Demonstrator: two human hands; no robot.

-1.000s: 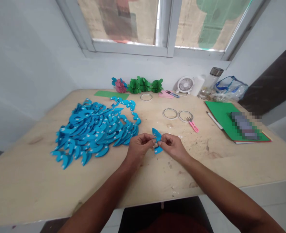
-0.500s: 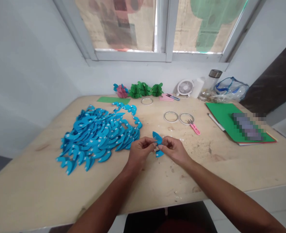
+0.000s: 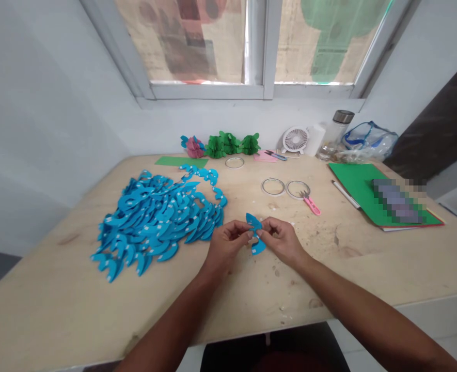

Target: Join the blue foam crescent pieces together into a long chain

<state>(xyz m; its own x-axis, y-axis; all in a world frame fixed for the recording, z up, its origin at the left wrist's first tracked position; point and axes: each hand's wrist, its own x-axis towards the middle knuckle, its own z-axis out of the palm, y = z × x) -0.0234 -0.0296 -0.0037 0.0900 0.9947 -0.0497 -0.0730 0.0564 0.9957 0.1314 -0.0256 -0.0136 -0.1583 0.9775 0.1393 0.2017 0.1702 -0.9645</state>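
Between both hands I hold a blue paper cutout (image 3: 257, 247) with curved edges and small white patches, just above the table. My left hand (image 3: 230, 242) pinches its left side between thumb and fingers. From the right, my right hand (image 3: 280, 237) pinches the same piece, its thumb near the middle. My fingertips cover part of the cutout. Left of my hands lies a big heap of similar blue paper pieces (image 3: 162, 212), many bearing small white patches. Beyond my right hand are two tape rolls (image 3: 273, 187) and pink-handled thread snips (image 3: 311, 203).
Along the wall stand green paper figures (image 3: 228, 143), a pink and blue one (image 3: 193, 146), a small white fan (image 3: 295, 140) and a glass bottle (image 3: 339, 129). Green sheets (image 3: 360, 188) with a pixelated item lie at right, beside a white pen (image 3: 346, 195).
The blue cutout has turned slightly, so more of its lower part shows below my fingers. Both hands have shifted a little to the right and stay pinched on it.
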